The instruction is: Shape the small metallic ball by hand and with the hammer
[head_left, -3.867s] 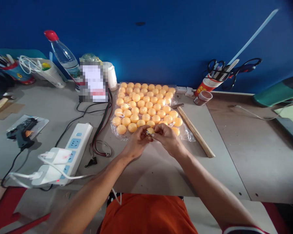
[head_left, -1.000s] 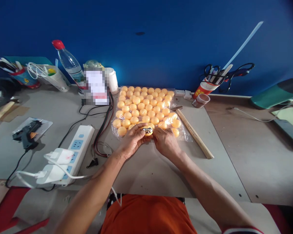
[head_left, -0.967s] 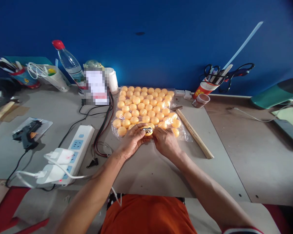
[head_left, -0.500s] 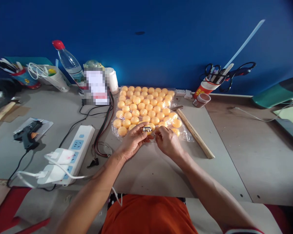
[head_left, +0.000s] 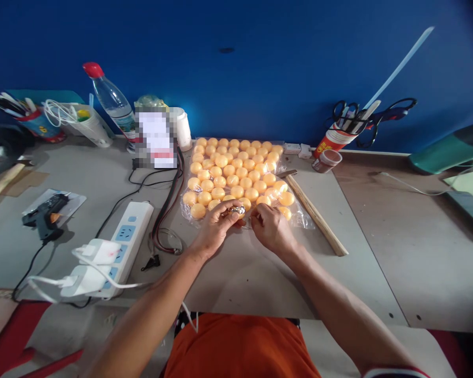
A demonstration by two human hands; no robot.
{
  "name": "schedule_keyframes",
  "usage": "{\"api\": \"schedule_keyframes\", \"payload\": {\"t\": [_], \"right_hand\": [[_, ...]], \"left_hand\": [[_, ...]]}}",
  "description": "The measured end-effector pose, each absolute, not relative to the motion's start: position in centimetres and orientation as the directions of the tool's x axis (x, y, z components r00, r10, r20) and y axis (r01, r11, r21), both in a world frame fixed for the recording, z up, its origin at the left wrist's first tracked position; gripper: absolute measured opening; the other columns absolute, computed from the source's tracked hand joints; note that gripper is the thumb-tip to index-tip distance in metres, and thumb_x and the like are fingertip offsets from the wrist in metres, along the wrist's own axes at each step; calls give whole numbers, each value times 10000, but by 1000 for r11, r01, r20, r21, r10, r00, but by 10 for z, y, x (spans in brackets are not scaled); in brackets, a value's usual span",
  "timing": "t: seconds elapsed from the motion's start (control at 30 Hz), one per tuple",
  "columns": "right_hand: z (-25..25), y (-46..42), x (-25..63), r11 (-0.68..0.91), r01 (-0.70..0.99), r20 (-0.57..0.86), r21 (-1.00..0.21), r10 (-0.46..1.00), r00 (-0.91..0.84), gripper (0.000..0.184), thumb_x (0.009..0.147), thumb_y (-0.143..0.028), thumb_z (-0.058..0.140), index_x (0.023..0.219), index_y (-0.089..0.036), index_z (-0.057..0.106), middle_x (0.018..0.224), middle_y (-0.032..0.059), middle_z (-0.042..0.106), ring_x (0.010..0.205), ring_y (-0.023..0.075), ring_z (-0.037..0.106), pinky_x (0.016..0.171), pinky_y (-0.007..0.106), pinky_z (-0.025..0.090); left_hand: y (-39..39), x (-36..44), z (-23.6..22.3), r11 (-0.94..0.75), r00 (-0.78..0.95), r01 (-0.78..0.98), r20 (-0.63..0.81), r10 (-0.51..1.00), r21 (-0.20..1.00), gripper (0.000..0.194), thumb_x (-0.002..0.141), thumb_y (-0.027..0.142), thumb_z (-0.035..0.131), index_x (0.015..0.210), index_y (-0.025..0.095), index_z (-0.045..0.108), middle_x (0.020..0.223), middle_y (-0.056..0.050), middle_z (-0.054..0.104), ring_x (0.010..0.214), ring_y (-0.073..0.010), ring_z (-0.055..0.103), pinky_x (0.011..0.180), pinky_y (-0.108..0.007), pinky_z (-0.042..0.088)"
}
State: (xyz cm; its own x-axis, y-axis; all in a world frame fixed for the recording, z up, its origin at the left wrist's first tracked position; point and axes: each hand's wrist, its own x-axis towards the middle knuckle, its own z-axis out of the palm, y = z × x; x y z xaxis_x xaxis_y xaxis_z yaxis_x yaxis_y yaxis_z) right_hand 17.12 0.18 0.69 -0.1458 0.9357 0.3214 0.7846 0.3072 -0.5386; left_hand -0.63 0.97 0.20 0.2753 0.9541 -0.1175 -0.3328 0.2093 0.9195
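Note:
Between the thumb and fingers of my left hand (head_left: 215, 228) is a small shiny silver piece (head_left: 237, 209) with a bumpy surface; its exact kind is too small to make out. My right hand (head_left: 275, 227) is closed in a pinch just to the right of it, and whatever its fingertips hold is hidden. Both hands are at the near edge of a clear plastic bag (head_left: 303, 219) full of orange balls (head_left: 232, 180) resembling table tennis balls. A hammer (head_left: 317, 214) with a wooden handle lies right of the bag, its head touching or close to the plastic.
A white power strip (head_left: 131, 239) with chargers and a black glue gun (head_left: 49, 220) lie on the left. Behind stand a bottle (head_left: 112, 100), a phone (head_left: 156, 134) and a white container (head_left: 181, 128). A red cup of tools (head_left: 333, 139) stands at the back right.
My left hand has turned the silver piece slightly, and its fingers have shifted around it. The right hand keeps its pinch in nearly the same place. The view has moved a little.

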Motion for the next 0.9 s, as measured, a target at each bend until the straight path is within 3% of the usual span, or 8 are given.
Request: {"api": "schedule_keyframes", "payload": {"t": [0.3, 0.6, 0.77, 0.9], "right_hand": [[8, 2, 170, 311, 790, 334, -529, 932, -144, 154, 796, -141, 488, 693, -231, 418, 652, 18, 598, 610, 163, 540, 634, 272, 385], [8, 3, 171, 307, 776, 329, -550, 934, -137, 148, 791, -138, 502, 684, -225, 449, 638, 9, 583, 602, 154, 527, 619, 269, 381], [12, 2, 171, 273, 719, 306, -640, 948, -88, 119, 780, -135, 514, 701, -219, 485, 665, 15, 610, 627, 153, 550, 625, 265, 403], [19, 2, 171, 223, 640, 287, -735, 958, -5, 92, 777, -159, 517, 703, -213, 515, 679, 11, 607, 617, 140, 540, 598, 253, 414]], "left_hand": [[8, -5, -3, 124, 244, -288, -53, 968, 950, 334, 812, 438, 736, 1065, 224, 691, 857, -17, 686, 733, -134, 653, 710, -270, 539], [7, -5, 0, 144, 238, -296, -73, 968, 944, 320, 805, 433, 745, 1045, 228, 694, 824, -13, 677, 701, -134, 631, 705, -285, 525], [6, -3, 5, 216, 313, -323, -111, 943, 921, 395, 781, 424, 778, 1104, 220, 680, 862, -10, 684, 739, -129, 653, 751, -284, 532], [6, -3, 8, 182, 309, -274, -92, 947, 944, 430, 788, 413, 774, 1165, 227, 682, 931, -21, 696, 769, -124, 650, 781, -279, 527]]}}
